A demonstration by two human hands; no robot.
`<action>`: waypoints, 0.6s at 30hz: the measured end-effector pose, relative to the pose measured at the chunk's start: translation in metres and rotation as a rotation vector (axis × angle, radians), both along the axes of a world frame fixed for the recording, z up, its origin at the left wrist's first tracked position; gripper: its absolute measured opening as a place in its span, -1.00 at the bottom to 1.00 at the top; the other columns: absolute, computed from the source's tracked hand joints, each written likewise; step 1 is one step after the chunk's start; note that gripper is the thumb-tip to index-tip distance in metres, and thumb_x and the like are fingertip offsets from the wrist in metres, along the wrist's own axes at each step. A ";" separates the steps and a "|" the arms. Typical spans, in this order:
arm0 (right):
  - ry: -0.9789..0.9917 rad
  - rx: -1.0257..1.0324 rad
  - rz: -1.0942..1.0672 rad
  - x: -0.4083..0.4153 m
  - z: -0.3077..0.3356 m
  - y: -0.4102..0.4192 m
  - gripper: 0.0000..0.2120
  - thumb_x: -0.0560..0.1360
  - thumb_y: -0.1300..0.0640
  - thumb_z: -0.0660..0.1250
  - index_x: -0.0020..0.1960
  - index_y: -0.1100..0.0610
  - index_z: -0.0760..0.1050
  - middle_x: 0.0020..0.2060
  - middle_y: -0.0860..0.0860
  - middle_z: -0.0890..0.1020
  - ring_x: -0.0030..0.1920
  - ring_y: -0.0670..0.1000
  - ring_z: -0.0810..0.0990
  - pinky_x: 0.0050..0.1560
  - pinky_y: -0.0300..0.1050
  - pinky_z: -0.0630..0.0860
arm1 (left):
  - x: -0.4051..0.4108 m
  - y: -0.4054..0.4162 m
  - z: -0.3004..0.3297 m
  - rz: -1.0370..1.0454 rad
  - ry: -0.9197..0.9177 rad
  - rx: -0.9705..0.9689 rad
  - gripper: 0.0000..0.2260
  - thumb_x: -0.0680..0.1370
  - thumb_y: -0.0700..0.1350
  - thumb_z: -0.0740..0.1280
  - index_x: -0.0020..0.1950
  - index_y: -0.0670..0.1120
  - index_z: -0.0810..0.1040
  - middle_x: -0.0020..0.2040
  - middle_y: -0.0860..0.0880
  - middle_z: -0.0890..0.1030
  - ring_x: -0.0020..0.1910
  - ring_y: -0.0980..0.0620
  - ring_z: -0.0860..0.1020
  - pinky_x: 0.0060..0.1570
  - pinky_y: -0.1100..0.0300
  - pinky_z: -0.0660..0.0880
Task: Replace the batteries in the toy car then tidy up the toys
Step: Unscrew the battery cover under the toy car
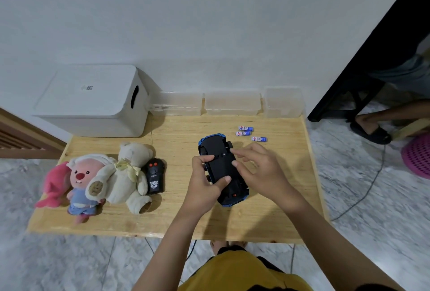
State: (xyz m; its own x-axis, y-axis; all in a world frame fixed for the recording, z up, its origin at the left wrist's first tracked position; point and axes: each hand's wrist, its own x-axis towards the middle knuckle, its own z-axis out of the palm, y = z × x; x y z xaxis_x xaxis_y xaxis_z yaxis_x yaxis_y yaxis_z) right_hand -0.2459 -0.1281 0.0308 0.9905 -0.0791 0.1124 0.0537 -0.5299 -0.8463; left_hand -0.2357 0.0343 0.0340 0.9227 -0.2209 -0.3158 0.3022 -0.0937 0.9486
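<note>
A blue toy car [222, 169] lies upside down on the wooden table [176, 218], its black underside facing up. My left hand [203, 183] grips the car's left side, thumb and fingers curled over the underside. My right hand [260, 169] rests against the car's right side, with its fingertips touching the underside near the middle. Three small blue and white batteries [247, 133] lie loose on the table just beyond the car. A black remote control [154, 176] lies to the left, beside the plush toys.
A cream teddy bear [130, 172], a pink-faced plush [85, 183] and a pink plush [54, 186] lie at the table's left. A white lidded storage box [93, 99] and three clear plastic boxes [232, 103] stand along the wall. A pink basket [417, 158] sits on the floor at right.
</note>
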 end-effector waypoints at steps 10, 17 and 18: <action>0.129 0.066 0.091 0.011 -0.001 -0.002 -0.76 0.35 0.25 0.49 -0.02 0.06 0.58 -0.18 -0.12 0.47 -0.28 -0.15 0.42 -0.23 -0.45 0.35 | -0.006 0.006 -0.003 -0.040 -0.053 0.032 -0.53 0.45 -0.37 0.41 0.09 0.10 0.31 0.14 -0.12 0.47 0.03 0.01 0.53 -0.13 0.25 0.57; 0.270 0.275 0.117 0.016 -0.001 -0.009 -0.80 0.34 0.28 0.50 -0.10 0.08 0.59 -0.31 -0.05 0.56 -0.37 -0.05 0.39 -0.29 -0.25 0.42 | -0.006 0.009 -0.011 -0.063 -0.041 0.042 -0.51 0.44 -0.33 0.44 0.16 0.13 0.35 0.13 -0.02 0.51 0.02 -0.01 0.57 -0.12 0.28 0.56; 0.279 0.307 0.114 0.016 -0.001 -0.009 -0.80 0.34 0.30 0.50 -0.11 0.08 0.59 -0.31 -0.03 0.57 -0.35 -0.03 0.40 -0.28 -0.24 0.43 | -0.006 0.009 -0.013 -0.066 -0.043 0.045 -0.51 0.44 -0.33 0.44 0.16 0.13 0.36 0.13 -0.02 0.51 0.03 -0.02 0.57 -0.10 0.27 0.56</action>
State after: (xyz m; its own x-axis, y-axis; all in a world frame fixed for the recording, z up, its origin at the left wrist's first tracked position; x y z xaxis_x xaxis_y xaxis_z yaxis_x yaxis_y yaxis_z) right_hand -0.2298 -0.1375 0.0296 0.9840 0.0443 -0.1727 -0.1560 -0.2548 -0.9543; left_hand -0.2413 0.0434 0.0210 0.9195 -0.2683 -0.2872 0.2529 -0.1553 0.9549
